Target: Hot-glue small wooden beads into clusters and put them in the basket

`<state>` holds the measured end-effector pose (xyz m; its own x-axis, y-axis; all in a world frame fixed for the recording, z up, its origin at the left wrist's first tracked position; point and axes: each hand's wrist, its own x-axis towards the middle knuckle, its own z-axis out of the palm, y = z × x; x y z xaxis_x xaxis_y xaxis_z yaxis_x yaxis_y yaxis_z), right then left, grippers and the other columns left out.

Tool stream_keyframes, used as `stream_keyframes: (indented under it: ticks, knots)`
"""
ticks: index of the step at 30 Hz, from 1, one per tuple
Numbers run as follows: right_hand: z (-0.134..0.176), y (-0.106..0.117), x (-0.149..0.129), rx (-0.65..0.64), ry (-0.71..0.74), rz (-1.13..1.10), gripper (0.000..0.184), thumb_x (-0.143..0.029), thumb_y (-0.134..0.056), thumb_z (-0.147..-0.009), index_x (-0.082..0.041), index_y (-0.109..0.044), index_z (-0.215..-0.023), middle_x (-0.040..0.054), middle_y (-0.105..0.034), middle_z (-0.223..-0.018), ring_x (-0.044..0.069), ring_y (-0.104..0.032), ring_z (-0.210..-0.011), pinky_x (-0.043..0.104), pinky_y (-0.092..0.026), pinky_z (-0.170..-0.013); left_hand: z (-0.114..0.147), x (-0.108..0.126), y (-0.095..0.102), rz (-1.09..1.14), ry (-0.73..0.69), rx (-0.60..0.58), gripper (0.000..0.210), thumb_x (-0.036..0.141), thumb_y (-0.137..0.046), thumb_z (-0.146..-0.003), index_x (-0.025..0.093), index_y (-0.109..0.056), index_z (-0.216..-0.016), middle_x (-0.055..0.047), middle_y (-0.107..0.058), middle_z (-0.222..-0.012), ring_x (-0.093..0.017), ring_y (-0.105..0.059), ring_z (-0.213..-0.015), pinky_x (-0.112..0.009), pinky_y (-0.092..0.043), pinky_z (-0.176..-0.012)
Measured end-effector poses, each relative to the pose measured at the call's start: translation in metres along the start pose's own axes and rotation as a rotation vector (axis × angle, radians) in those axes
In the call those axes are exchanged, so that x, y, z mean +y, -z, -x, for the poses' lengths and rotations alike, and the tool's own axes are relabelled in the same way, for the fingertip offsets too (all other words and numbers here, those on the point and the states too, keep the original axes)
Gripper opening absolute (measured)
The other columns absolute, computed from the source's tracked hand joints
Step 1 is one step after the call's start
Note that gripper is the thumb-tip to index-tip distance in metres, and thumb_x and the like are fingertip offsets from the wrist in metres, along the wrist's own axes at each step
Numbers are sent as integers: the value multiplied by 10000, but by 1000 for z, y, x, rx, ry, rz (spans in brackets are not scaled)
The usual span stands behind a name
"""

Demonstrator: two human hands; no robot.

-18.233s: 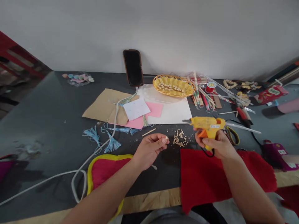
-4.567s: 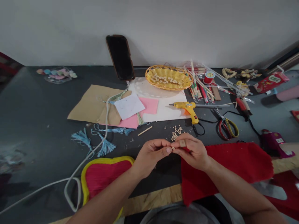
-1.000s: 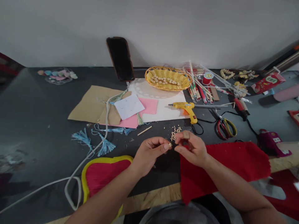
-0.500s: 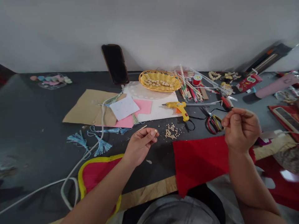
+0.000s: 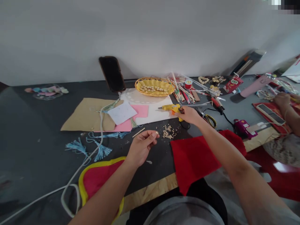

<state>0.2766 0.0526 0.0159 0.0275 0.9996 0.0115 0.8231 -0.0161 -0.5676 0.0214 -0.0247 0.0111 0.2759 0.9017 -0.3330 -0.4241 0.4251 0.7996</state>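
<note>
Left hand (image 5: 143, 145) had its thumb pressed to the fingertips in a pinch; right hand (image 5: 190, 115) had its fingers bent inward, though whether they were fully closed could not be told. Both were over the dark tabletop (image 5: 47, 120), which ran along a pale wall (image 5: 70, 40). Red cloth (image 5: 194, 159) hung over the near edge on the right. Brown paper (image 5: 82, 115) spread to the left, and beside it a white sheet (image 5: 153, 114) lay partly under pink paper (image 5: 142, 110). A pink pad (image 5: 100, 178) with a yellow border was partly hidden by the left arm. Behind the papers a basket (image 5: 140, 86) stood on the white sheet, and to its left a phone (image 5: 112, 75) leaned against the wall. The glue gun (image 5: 168, 107) lay over the white sheet, nozzle leftward, the right hand at its handle. Scissors (image 5: 211, 121) lay just right of that hand. Blue tassels (image 5: 102, 152) were in front of the brown paper. Loose beads (image 5: 168, 132) lay scattered between the hands. One pale bit (image 5: 157, 133) sat between the left thumb and fingertips.
</note>
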Motion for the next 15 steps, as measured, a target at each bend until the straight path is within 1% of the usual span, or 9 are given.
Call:
stream_keyframes:
  ticks: [3, 7, 9, 12, 14, 15]
  knots:
    - [-7, 2, 0, -53, -18, -45, 271, -376, -678, -754, -122, -602, -698, 8, -614, -640, 69, -487, -544, 195, -311, -511, 1, 2, -1, -8, -9, 2, 243, 314, -833, -599, 133, -699, -691, -9, -655, -689, -63, -493, -552, -188, -398, -541]
    - [-5, 5, 1, -106, -41, -135, 282, -376, -644, -759, -116, -615, -653, -28, -567, -556, 55, -451, -499, 184, -304, -478, 3, 3, -2, -18, -21, -9, 252, 321, -832, -597, 133, -695, -694, -9, -655, -697, -66, -501, -552, -193, -398, -539]
    - [-1, 7, 0, -96, -61, -183, 272, -377, -630, -762, -115, -624, -692, -27, -562, -560, 60, -449, -487, 187, -310, -460, 3, 2, -1, -20, -22, -16, 249, 319, -829, -601, 132, -694, -695, -10, -654, -698, -67, -502, -554, -193, -397, -538]
    - [9, 19, -3, -38, -78, -241, 244, -363, -608, -770, -128, -618, -834, -4, -610, -673, 82, -500, -529, 195, -366, -471, 2, 2, 0, -10, -18, -20, 232, 308, -823, -614, 133, -691, -688, -9, -651, -698, -64, -498, -559, -191, -399, -546]
    - [18, 31, -7, 3, -67, -338, 250, -336, -603, -770, -148, -591, -935, 7, -634, -764, 90, -539, -568, 206, -420, -506, 1, 2, 0, 8, -17, -17, 219, 297, -821, -622, 133, -692, -688, -8, -649, -696, -63, -496, -566, -192, -408, -559]
    - [23, 37, -10, 25, -57, -457, 270, -311, -626, -748, -156, -577, -964, 11, -638, -791, 93, -555, -573, 215, -443, -517, 1, 2, 1, 21, -17, -13, 211, 289, -821, -624, 134, -692, -686, -8, -648, -696, -64, -497, -571, -192, -411, -564]
